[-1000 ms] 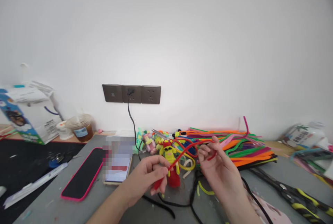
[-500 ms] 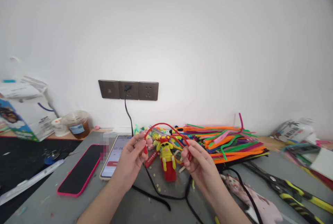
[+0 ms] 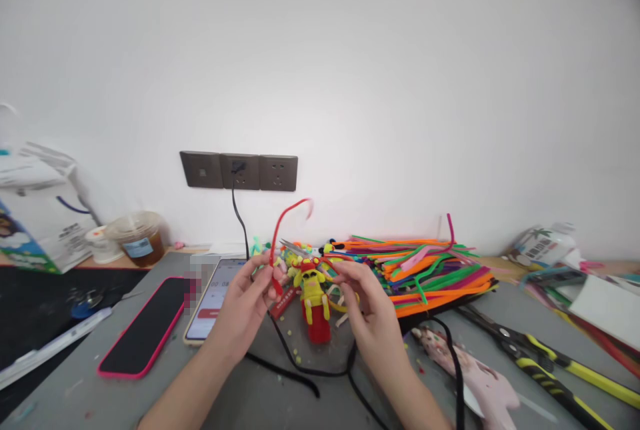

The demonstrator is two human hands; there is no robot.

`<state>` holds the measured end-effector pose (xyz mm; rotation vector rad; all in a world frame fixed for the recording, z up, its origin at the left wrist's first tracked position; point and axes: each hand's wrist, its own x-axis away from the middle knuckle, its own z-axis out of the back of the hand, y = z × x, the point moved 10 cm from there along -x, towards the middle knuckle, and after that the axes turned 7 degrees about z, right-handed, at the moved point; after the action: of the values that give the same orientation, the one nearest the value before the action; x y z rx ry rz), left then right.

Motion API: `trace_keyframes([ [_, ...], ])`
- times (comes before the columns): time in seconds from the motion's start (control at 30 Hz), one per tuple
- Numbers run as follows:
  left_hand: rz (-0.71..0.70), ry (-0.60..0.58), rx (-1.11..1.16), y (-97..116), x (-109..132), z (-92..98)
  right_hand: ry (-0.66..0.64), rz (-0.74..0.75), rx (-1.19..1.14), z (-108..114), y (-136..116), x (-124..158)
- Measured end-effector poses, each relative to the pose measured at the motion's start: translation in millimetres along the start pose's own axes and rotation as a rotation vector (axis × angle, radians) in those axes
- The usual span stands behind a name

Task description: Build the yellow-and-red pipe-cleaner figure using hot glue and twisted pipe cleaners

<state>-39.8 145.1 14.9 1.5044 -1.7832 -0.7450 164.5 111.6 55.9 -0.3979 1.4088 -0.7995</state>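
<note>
My left hand (image 3: 247, 303) pinches the lower end of a red pipe cleaner (image 3: 283, 222) that curves up and to the right, its free tip blurred in the air. My right hand (image 3: 367, 313) is held beside it with the fingers curled toward the head of a small yellow and red pipe-cleaner figure (image 3: 313, 297) standing on the grey table (image 3: 100, 397); whether those fingers hold anything I cannot make out. A pair of scissors (image 3: 296, 248) lies just behind the figure.
A heap of coloured pipe cleaners (image 3: 430, 270) lies at the back right. Two phones lie left: a pink-cased one (image 3: 143, 333) and a lit one (image 3: 210, 297). A black cable (image 3: 295, 367) runs from the wall sockets (image 3: 239, 171). Yellow-handled pliers (image 3: 550, 363) lie right.
The red pipe cleaner spanned both hands as an arch; now only my left hand holds it and its other end has sprung up. My right hand has moved toward the figure.
</note>
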Motion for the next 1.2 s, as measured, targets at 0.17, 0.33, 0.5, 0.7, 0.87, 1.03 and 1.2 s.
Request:
trace_keyframes([
  [0.17,0.096,-0.215,-0.22,-17,7,-23.9,-0.224,-0.314,-0.569,-36,12,16],
  [0.33,0.153,-0.377,-0.486,-39,15,-36.4,-0.225,-0.452,-0.766,-42,14,19],
  [0.5,0.2,-0.435,-0.527,-49,20,-41.2,-0.281,-0.504,-0.853,-52,10,23],
  [0.7,0.093,-0.183,-0.45,-30,5,-18.8,0.365,-0.413,-0.746,19,36,4],
  [0.87,-0.058,-0.067,-0.367,-10,1,-8.0,0.397,-0.532,-0.486,35,64,11],
  [1.03,-0.097,-0.014,-0.365,-7,-1,-2.9,-0.007,-0.218,0.136,15,37,3],
  [1.2,-0.089,-0.005,-0.383,-9,-2,-0.6,-0.141,-0.054,0.525,1,38,12],
])
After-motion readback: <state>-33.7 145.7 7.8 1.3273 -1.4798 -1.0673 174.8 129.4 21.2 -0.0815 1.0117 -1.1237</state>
